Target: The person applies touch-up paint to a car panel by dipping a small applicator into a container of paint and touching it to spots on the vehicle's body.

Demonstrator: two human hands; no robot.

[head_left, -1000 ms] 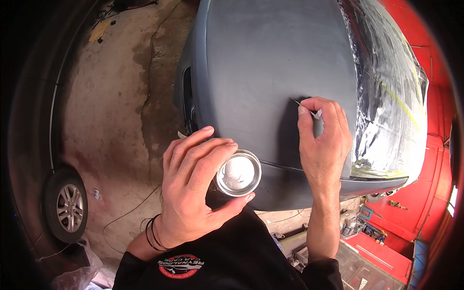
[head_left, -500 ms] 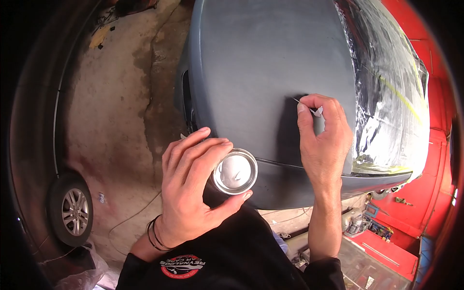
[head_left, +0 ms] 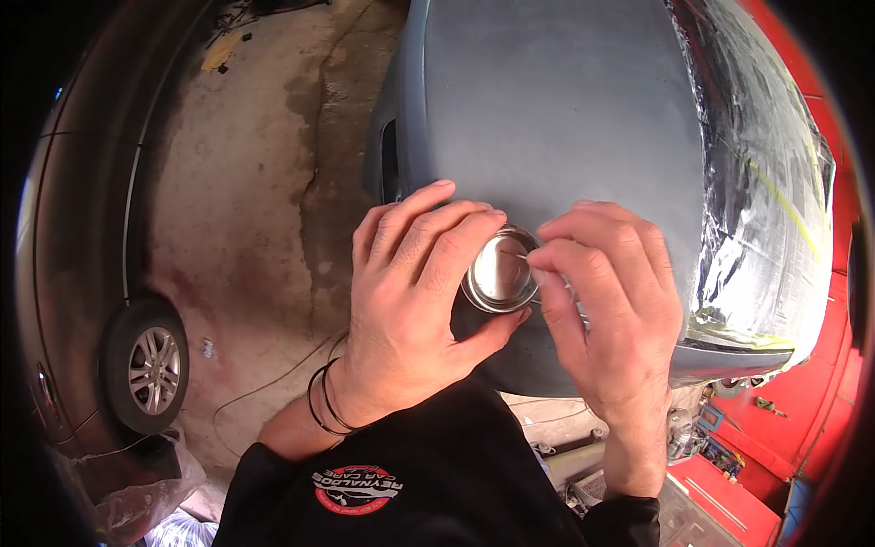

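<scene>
Two-handed hold at a round metal tin [head_left: 501,272]

The left hand [head_left: 396,296] grips the tin, thumb and fingers curved about its side, in front of a grey car panel [head_left: 547,109]. The right hand [head_left: 620,305], just beside it, pinches a thin implement [head_left: 522,256], mostly hidden, at the tin's mouth. Plastic sheeting [head_left: 756,219] borders the panel.

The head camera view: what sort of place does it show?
Probably a car body or paint workshop: it shows a matte grey car panel, plastic sheeting with yellow tape beside it, and a dark car nearby.
</scene>
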